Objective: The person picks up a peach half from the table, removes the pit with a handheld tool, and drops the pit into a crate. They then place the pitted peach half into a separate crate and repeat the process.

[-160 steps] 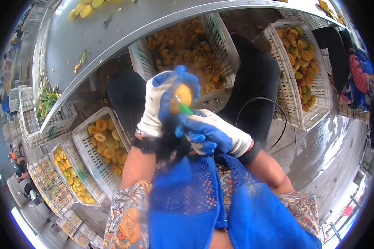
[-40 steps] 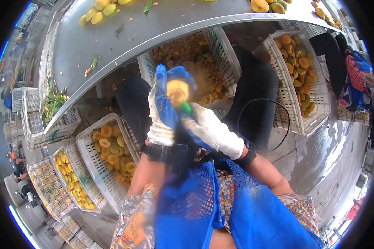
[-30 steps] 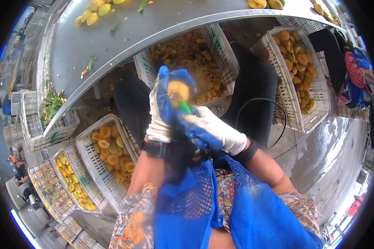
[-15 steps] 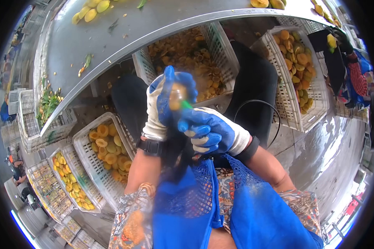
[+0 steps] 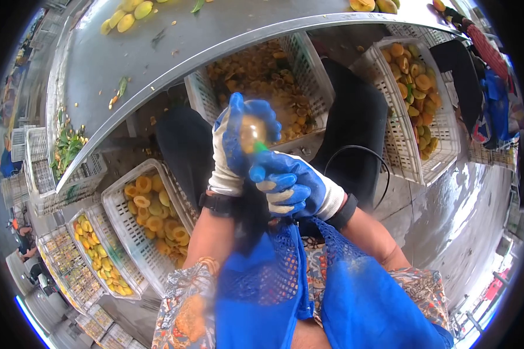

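curling round a blurred yellow piece of fruit (image 5: 251, 129), my left hand (image 5: 230, 142) cups it from the left and far side, one blue finger standing up clear. my right hand (image 5: 301, 185) is closed, gripping a green tool (image 5: 260, 147) whose near part is lost in my fist; the end at the fruit is too smeared to make out. if it's sharp, a slip worries me most: juice on the gloves, if there's any, could let the fruit turn and send the tip into my left palm. squeezing too hard might pop the fruit loose, and since it's held up in the air, apparently near the crate of scraps (image 5: 308, 64), it could end up in there or on the ground. farther out, the black cable (image 5: 386, 168) loops beside my right leg (image 5: 355, 110), where a shifted foot could catch it and jog my grip. the right crate (image 5: 404, 142) is heaped high, so a knock from my knee might tumble some onto the shiny floor (image 5: 448, 215), which looks wet enough to slide on. the left crate (image 5: 122, 221), full of halves, carries the same risk.
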`<state>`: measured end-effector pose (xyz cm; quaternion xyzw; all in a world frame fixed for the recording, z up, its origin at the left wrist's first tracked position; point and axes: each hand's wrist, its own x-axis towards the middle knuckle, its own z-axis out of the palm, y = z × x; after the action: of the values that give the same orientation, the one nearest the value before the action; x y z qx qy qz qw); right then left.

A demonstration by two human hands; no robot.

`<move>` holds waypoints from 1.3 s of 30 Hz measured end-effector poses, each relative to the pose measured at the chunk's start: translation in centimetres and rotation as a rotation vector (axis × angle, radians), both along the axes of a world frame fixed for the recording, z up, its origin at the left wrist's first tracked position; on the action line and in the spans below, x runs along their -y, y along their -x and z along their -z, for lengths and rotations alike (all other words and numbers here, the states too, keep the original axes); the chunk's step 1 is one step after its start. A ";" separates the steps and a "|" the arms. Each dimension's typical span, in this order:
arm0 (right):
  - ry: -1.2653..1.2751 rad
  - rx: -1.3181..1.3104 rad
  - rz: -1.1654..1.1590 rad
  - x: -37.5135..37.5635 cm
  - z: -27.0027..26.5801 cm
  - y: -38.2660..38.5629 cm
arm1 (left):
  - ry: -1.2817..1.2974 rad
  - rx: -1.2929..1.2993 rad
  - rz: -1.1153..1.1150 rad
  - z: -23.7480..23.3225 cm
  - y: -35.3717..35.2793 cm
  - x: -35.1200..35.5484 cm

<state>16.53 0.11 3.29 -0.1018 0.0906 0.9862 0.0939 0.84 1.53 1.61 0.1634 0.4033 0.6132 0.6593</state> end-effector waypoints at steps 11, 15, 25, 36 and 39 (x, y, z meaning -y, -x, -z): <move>0.187 -0.331 0.086 0.3 2.9 0.5 | -0.131 0.163 0.205 1.5 0.7 -1.7; 0.121 -0.279 0.182 -1.2 1.1 -1.1 | -0.105 -0.032 -0.153 3.8 1.2 -2.7; -1.862 1.291 -0.077 -5.2 4.7 0.0 | -0.030 -0.327 -0.451 -5.2 9.7 4.2; -1.674 1.152 -0.277 -5.8 2.4 -0.7 | 0.354 -1.685 -0.250 -11.9 17.1 5.1; -1.504 1.117 -0.207 -7.0 1.9 -1.0 | -0.023 -1.818 -0.135 -13.3 13.9 -7.0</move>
<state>17.53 7.10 1.40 -0.4800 -0.6375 0.5978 0.0765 -13.03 8.49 14.87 0.5663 0.7702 0.2894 0.0487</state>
